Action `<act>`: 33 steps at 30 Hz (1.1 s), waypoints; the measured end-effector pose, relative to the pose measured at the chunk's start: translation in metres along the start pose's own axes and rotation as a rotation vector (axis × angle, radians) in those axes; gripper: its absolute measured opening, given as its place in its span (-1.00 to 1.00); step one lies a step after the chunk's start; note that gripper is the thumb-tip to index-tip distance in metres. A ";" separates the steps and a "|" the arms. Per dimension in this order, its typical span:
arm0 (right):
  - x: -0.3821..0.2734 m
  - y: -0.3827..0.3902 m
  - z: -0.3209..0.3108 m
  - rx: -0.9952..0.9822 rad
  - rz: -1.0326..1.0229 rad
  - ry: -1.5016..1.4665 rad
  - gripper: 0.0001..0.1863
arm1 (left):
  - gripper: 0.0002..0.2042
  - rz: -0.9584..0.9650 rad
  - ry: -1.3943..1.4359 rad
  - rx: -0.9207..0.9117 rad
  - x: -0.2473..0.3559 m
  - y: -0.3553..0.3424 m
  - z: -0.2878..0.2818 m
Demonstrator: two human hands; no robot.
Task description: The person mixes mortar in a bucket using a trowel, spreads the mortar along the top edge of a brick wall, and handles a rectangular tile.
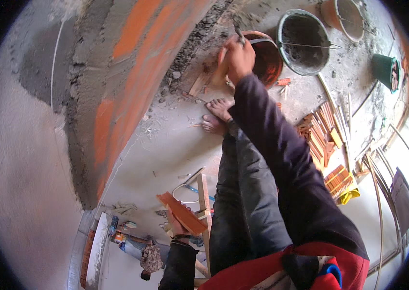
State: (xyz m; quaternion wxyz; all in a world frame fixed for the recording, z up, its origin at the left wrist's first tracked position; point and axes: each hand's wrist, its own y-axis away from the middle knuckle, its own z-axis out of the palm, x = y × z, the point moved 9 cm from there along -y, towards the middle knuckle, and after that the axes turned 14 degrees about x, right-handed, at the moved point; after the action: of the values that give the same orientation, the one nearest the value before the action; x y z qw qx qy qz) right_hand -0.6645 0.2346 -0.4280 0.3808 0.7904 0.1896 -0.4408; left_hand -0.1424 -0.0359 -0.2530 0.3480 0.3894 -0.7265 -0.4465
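My left hand [177, 225] is closed around the edge of a long, flat orange terracotta tile [182, 213], near the bottom of the view. Farther off, my right hand [241, 59] is stretched out over an orange bucket [268, 60] and closed in a fist. It grips a hand tool [238, 34] whose dark end sticks out beyond the fist; the rest is hidden or blurred, so its kind does not show. To the left rises an orange brick wall [139, 72] smeared with grey mortar.
A mortar-stained bucket [282, 34], a pale orange bucket [331, 14] and a green bucket [383, 70] stand at the far right. Stacked terracotta pieces [316, 137] and long poles [378, 212] lie to the right. A wooden frame [204, 193] stands by my legs. Another person [151, 257] is at the lower left.
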 end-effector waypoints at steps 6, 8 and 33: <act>0.025 0.013 -0.198 0.335 0.135 -0.198 -0.85 | -0.51 -0.056 -0.092 -0.056 0.004 -0.012 0.000; 0.020 0.009 -0.235 0.310 0.236 -0.229 -0.84 | -0.50 -0.050 -0.118 -0.076 0.007 -0.011 0.005; 0.064 -0.162 -0.539 0.080 -0.021 0.723 -0.75 | -0.40 0.085 -0.083 -0.124 0.042 0.013 0.079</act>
State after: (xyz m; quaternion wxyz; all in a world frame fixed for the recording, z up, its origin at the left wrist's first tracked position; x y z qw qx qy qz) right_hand -0.4354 0.7500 -0.3787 0.2536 0.9075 0.3025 -0.1436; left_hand -0.2321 -0.0391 -0.2624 0.3596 0.3172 -0.7271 -0.4913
